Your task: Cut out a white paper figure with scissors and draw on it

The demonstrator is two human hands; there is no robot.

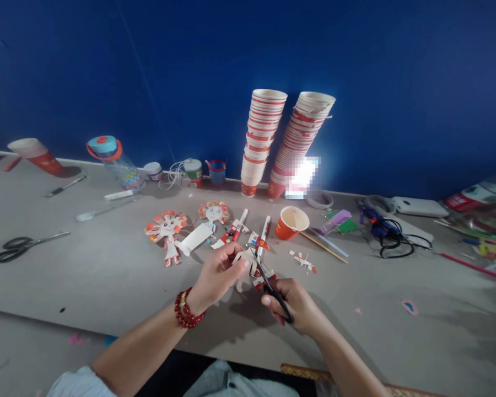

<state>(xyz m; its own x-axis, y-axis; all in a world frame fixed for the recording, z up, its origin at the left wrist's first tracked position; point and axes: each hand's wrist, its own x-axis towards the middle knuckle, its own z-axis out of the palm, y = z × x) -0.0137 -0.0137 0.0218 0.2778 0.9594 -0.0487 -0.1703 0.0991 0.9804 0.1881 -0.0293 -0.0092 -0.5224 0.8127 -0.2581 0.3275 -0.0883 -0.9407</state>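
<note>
My left hand (pixel 221 273) pinches a piece of white cut paper (pixel 244 266) above the table. Black-handled scissors (pixel 273 292) are in my right hand (pixel 291 306), with the blades against the paper's right side. Under and behind the hands lie red-and-white paper scraps (pixel 227 234) and two markers (pixel 264 234). To the left rest two paper figures with orange-fringed heads, one in a red-trimmed dress (pixel 171 237) and one with a blue-drawn face (pixel 214 212). A curved white paper piece (pixel 196 239) lies between them. An orange paper cup (pixel 291 223) stands just beyond my right hand.
Two tall stacks of paper cups (pixel 264 140) rise by the blue wall. A second pair of scissors (pixel 31 244) and a water bottle (pixel 116 162) are on the left. At right are a coiled black cable (pixel 392 237), a white box-like object (pixel 419 207) and a wooden stick (pixel 324 247).
</note>
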